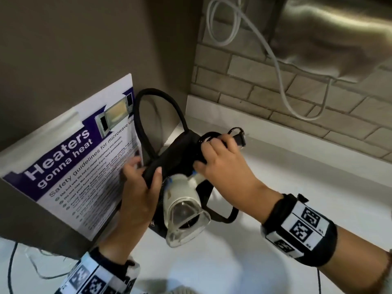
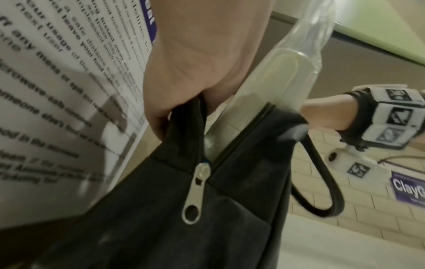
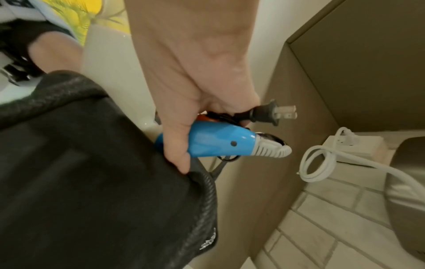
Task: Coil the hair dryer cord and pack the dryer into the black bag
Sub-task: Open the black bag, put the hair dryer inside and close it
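The hair dryer (image 1: 182,206) has a white body and a clear nozzle that pokes out of the black bag (image 1: 174,158) toward me. My left hand (image 1: 146,172) pinches the bag's open rim beside the zipper pull (image 2: 195,193). My right hand (image 1: 209,153) grips the dryer's blue handle (image 3: 216,140) together with the bundled black cord. The cord's plug (image 3: 269,112) sticks out past my fingers. One bag strap (image 1: 157,98) loops up behind, and another hangs under my right wrist. How deep the dryer sits in the bag is hidden.
A microwave safety poster (image 1: 80,162) stands close on the left, against a brown panel. The bag hovers over a white counter (image 1: 297,177) backed by a tiled wall (image 1: 275,92). A white cable (image 1: 282,81) hangs down from a steel appliance (image 1: 339,28) at top right.
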`<state>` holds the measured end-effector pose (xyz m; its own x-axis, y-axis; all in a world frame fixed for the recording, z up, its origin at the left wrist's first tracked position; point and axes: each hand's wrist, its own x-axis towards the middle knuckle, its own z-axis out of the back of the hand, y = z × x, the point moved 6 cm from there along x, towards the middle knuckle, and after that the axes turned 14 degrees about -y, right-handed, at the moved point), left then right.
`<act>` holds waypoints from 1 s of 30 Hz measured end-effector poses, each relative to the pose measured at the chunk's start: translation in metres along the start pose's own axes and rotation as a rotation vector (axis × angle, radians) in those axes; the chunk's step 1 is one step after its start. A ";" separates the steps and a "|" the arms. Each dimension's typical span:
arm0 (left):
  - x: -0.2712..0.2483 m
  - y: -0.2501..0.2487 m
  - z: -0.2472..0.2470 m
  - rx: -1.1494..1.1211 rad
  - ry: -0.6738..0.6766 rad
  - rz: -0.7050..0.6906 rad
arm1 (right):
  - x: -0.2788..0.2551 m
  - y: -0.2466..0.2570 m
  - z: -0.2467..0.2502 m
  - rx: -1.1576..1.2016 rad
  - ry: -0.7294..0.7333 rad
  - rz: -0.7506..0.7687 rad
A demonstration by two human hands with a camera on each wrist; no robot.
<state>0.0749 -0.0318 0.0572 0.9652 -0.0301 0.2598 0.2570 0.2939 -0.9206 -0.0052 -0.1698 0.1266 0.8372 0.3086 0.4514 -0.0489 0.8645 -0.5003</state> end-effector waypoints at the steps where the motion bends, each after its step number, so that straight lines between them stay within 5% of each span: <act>1: 0.000 0.001 -0.003 0.057 0.051 0.019 | 0.001 0.003 -0.002 0.025 0.032 0.017; 4: 0.002 0.001 -0.006 0.016 0.112 0.037 | 0.007 0.008 -0.010 0.127 0.156 0.100; 9: -0.005 -0.011 -0.013 -0.170 0.211 0.138 | 0.012 0.014 -0.029 0.348 0.727 0.274; 12: -0.015 -0.012 -0.016 -0.347 0.316 0.290 | 0.010 0.013 -0.043 0.400 0.911 0.238; 18: -0.019 -0.006 -0.018 -0.468 0.331 0.460 | 0.014 0.015 -0.048 0.479 0.957 -0.061; 30: -0.010 -0.007 -0.008 -0.311 0.334 0.294 | -0.001 0.027 -0.081 0.800 0.902 -0.406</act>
<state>0.0635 -0.0416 0.0586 0.9485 -0.3061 -0.0822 -0.0733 0.0403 -0.9965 0.0365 -0.1790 0.0531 0.9258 -0.1398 -0.3511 0.2465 0.9276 0.2808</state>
